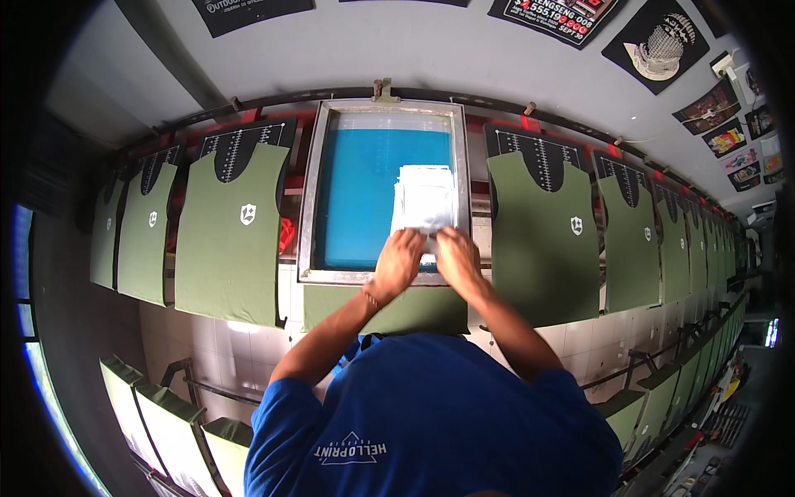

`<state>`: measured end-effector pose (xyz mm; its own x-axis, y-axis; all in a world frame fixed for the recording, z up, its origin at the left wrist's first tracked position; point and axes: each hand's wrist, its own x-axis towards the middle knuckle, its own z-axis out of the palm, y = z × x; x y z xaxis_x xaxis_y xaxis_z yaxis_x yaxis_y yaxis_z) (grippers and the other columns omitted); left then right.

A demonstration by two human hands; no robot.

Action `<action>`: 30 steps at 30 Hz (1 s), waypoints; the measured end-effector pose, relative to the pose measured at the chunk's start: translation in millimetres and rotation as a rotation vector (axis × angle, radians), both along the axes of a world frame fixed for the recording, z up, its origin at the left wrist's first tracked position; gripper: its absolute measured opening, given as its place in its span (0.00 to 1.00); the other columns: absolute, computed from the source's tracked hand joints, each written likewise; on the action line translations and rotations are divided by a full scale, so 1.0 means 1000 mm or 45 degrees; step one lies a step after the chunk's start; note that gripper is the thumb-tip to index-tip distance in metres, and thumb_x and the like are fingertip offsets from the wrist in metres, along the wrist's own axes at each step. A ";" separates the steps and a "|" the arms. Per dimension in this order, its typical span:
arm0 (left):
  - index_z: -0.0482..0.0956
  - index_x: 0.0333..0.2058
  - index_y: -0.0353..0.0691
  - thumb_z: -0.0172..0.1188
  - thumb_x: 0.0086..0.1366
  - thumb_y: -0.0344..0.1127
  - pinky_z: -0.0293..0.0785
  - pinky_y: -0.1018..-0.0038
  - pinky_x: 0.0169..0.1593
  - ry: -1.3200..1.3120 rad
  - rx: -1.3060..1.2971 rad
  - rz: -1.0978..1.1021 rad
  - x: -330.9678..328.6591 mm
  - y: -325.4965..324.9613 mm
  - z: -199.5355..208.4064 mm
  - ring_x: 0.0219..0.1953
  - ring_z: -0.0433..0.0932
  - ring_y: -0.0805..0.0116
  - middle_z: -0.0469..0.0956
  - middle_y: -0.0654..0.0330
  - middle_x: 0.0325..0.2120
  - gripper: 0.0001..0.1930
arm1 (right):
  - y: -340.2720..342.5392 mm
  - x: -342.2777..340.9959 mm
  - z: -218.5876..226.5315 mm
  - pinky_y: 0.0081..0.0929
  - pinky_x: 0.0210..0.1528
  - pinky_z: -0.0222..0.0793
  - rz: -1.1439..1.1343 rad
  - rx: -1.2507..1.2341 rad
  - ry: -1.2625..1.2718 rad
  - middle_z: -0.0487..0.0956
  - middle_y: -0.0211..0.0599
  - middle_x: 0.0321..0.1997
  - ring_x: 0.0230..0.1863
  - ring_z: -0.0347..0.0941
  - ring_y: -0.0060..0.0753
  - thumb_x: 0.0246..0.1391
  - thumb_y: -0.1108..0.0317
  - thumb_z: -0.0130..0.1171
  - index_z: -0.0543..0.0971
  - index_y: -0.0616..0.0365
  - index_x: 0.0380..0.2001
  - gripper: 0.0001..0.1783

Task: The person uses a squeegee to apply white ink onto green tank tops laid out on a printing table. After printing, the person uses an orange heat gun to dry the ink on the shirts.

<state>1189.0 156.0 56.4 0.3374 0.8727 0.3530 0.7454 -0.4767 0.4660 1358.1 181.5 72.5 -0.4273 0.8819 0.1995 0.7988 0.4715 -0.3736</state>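
Note:
A metal-framed printing screen (pixel 311 190) with blue mesh (pixel 360 199) lies in front of me over a green shirt panel (pixel 385 308). White ink (pixel 428 195) covers a patch on the right half of the mesh. At the near end of that patch, both of my hands are closed side by side on a squeegee (pixel 430 246), of which only a small greyish part shows between them. My left hand (pixel 399 258) grips its left side, and my right hand (pixel 455 255) its right side. The fingers hide most of the tool.
Green shirt pieces (pixel 228 240) with small white shield prints lie on black boards to the left, and more (pixel 542 240) line up to the right. A dark rail (pixel 273 99) runs behind the screen. Another row of green-covered boards (pixel 170 422) stands on the near side.

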 end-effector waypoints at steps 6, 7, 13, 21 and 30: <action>0.73 0.46 0.28 0.55 0.53 0.23 0.67 0.61 0.52 -0.097 -0.046 0.034 0.006 -0.055 -0.022 0.45 0.71 0.52 0.74 0.49 0.42 0.18 | -0.056 -0.001 -0.025 0.39 0.45 0.71 -0.028 0.009 0.054 0.76 0.43 0.37 0.44 0.73 0.47 0.38 0.82 0.55 0.78 0.64 0.33 0.13; 0.73 0.46 0.28 0.55 0.53 0.23 0.67 0.61 0.52 -0.092 -0.052 0.031 0.005 -0.056 -0.028 0.45 0.71 0.52 0.74 0.49 0.42 0.19 | -0.052 -0.003 -0.026 0.39 0.46 0.71 -0.029 0.007 0.055 0.76 0.43 0.37 0.44 0.73 0.47 0.38 0.82 0.55 0.78 0.64 0.33 0.13; 0.75 0.40 0.32 0.57 0.54 0.24 0.67 0.61 0.49 -0.013 0.056 0.013 -0.001 0.047 -0.030 0.44 0.72 0.53 0.75 0.50 0.39 0.13 | 0.052 -0.008 -0.044 0.43 0.38 0.72 0.009 0.240 0.119 0.76 0.46 0.32 0.35 0.75 0.52 0.38 0.82 0.55 0.77 0.63 0.29 0.10; 0.76 0.38 0.33 0.60 0.51 0.24 0.67 0.64 0.49 -0.076 0.025 0.049 -0.004 0.094 0.004 0.43 0.72 0.54 0.76 0.53 0.36 0.13 | 0.104 -0.009 -0.019 0.40 0.44 0.73 0.041 0.081 0.050 0.80 0.49 0.35 0.39 0.77 0.50 0.42 0.81 0.57 0.81 0.63 0.31 0.10; 0.74 0.48 0.31 0.55 0.56 0.25 0.68 0.62 0.55 0.008 -0.084 0.200 0.014 -0.060 -0.037 0.48 0.70 0.53 0.72 0.51 0.48 0.19 | -0.050 0.005 -0.020 0.39 0.53 0.68 0.068 -0.071 0.126 0.73 0.43 0.47 0.51 0.69 0.48 0.36 0.83 0.58 0.75 0.63 0.45 0.26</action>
<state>1202.8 95.9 19.8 0.1970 0.9361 0.2914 0.8115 -0.3225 0.4873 1363.0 131.1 52.3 -0.4548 0.8691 0.1942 0.7310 0.4889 -0.4761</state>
